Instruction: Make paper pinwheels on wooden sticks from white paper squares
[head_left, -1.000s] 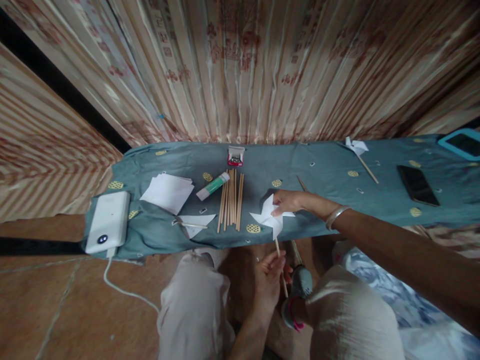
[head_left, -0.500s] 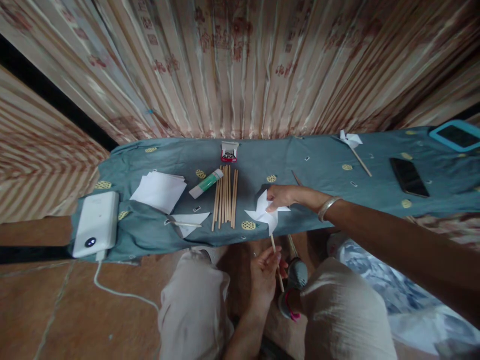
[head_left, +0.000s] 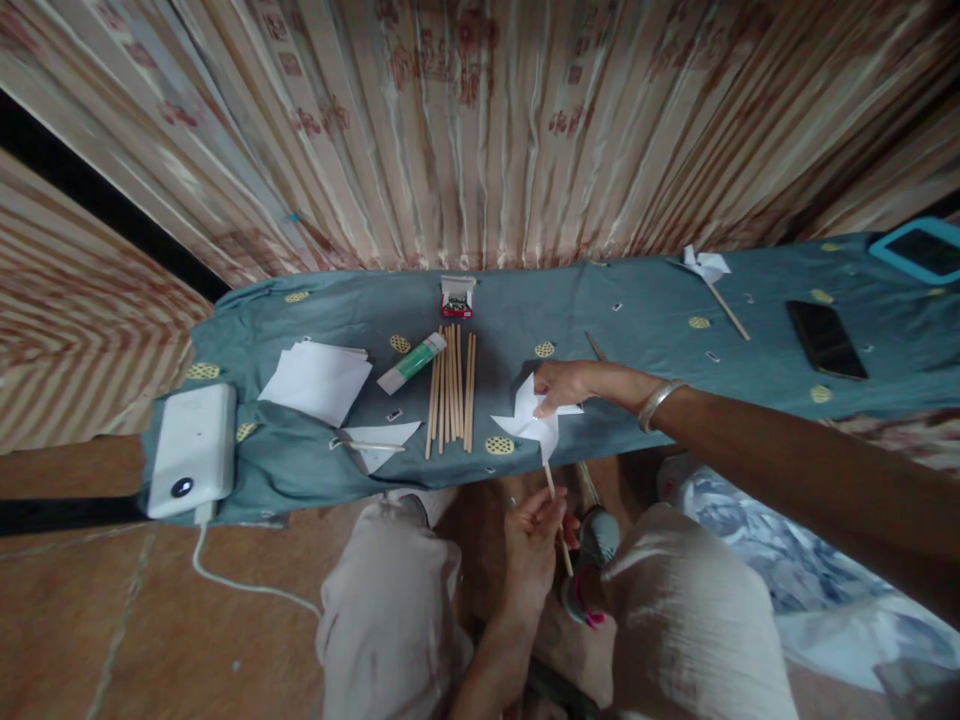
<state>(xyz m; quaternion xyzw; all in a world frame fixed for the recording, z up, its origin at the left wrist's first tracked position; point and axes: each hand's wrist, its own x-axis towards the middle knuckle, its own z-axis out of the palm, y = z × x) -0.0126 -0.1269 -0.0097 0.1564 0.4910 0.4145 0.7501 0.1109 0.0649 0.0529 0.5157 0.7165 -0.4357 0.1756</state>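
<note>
A white paper pinwheel (head_left: 541, 436) lies over the front edge of the cloth-covered table, its wooden stick (head_left: 550, 480) slanting down past the edge. My left hand (head_left: 531, 535) is closed around that stick below the table top. From the right, my right hand (head_left: 562, 385) comes in with its fingers closed on the pinwheel's paper near the middle; the fingertips partly cover the centre. To the left lies a row of several loose wooden sticks (head_left: 450, 390), with a green and white glue stick (head_left: 412, 363) leaning across them.
Behind the sticks sits an open red box (head_left: 457, 298) of small metal pieces. At left are stacked white paper (head_left: 316, 382), a cut paper piece (head_left: 382, 440) and a corded white power bank (head_left: 193, 450). Another pinwheel (head_left: 707, 265), a phone (head_left: 826, 340) and a blue-framed device (head_left: 919, 248) lie right.
Both hands keep their hold on the pinwheel and its stick, almost unmoved. The whole view has shifted and tilted slightly.
</note>
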